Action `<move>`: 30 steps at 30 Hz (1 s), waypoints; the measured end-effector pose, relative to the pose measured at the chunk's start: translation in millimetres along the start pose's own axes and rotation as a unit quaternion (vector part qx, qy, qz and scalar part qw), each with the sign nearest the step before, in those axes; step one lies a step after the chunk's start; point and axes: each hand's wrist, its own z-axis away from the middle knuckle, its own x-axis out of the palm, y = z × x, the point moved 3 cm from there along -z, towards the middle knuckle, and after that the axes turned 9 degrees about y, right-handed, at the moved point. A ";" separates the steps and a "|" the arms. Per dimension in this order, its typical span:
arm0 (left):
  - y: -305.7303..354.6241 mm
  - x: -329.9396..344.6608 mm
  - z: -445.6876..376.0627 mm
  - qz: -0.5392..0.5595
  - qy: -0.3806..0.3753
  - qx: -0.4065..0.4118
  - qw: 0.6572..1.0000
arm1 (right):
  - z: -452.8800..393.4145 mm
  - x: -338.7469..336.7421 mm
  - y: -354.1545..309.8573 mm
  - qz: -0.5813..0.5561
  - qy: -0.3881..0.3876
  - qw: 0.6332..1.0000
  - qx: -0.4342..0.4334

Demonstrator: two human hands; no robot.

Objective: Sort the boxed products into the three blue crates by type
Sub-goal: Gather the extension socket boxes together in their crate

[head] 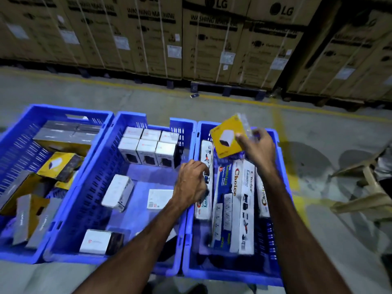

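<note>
Three blue crates stand side by side on the floor. The left crate [19, 145] holds several yellow and grey boxes [60, 164]. The middle crate [118, 132] holds small white boxes [146, 152], some in neat rows at the back, others loose. The right crate [231, 270] holds long white and blue "Choice" boxes [244, 204]. My right hand [257, 146] grips a yellow box [228, 136] above the far end of the right crate. My left hand [192, 181] is over the divide between middle and right crate, its fingers curled on the edge of a long box [206, 158].
Tall cardboard washing-machine cartons [201, 39] on pallets line the far side. A yellow line [233, 100] runs along the concrete floor. A pale plastic chair [369, 187] stands at the right, with part of a person beside it.
</note>
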 end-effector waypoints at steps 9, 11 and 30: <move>-34.5 -65.6 59.0 0.205 0.067 -0.160 0.963 | 137.2 24.6 -31.1 -0.306 -0.082 0.925 0.211; -58.7 -94.1 83.0 0.181 0.042 -0.179 0.966 | 166.4 46.3 -49.1 -0.297 -0.121 0.922 0.218; -216.0 -322.8 204.8 0.094 0.240 -0.259 0.931 | 295.0 346.4 -230.9 0.002 -0.373 0.928 0.008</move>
